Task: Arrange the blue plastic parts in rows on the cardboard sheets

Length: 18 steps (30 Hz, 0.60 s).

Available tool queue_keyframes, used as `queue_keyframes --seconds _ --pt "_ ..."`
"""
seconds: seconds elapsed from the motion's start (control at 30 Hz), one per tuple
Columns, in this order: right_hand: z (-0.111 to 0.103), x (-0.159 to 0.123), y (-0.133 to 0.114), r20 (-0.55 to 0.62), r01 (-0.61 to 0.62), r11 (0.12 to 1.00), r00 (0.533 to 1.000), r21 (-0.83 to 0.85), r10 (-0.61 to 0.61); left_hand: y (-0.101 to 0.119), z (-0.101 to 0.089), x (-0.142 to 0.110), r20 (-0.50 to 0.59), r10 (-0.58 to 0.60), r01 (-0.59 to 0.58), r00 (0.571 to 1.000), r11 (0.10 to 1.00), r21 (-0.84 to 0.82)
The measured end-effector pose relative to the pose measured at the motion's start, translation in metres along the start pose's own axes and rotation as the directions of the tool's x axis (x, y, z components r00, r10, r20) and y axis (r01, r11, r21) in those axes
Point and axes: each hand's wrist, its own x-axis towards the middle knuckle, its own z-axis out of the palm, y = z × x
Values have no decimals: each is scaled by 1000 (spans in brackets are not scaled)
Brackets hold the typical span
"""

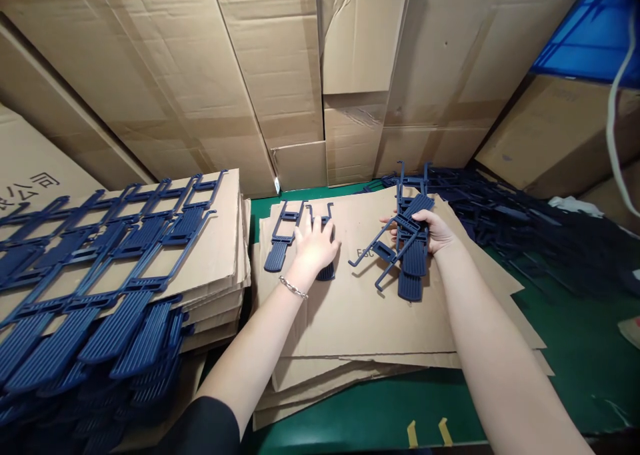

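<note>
My left hand [316, 245] lies flat, fingers spread, on a dark blue plastic part [326, 268] on the top cardboard sheet [360, 315]. Another blue part [281, 238] lies just left of it on the same sheet. My right hand [434, 232] is closed around a bunch of the same blue plastic parts [407, 248], held just above the sheet. A silver bracelet [293, 287] sits on my left wrist.
At left, rows of blue parts [100, 288] cover a stack of cardboard sheets [220, 268]. A loose heap of blue parts [510, 222] lies at right on the green table [575, 362]. Big cardboard boxes [250, 75] wall off the back. A white cable [615, 122] hangs at far right.
</note>
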Motion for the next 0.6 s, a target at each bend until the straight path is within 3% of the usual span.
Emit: queue_keyframes --seconds 0.3,0.6 --pt "4 -3 -1 14 15 999 1000 -39 -15 -31 6 8 -23 -118 117 993 991 -59" --pt "10 -3 0 -17 -23 1000 1000 -13 23 -27 16 12 -44 -209 203 977 972 -115"
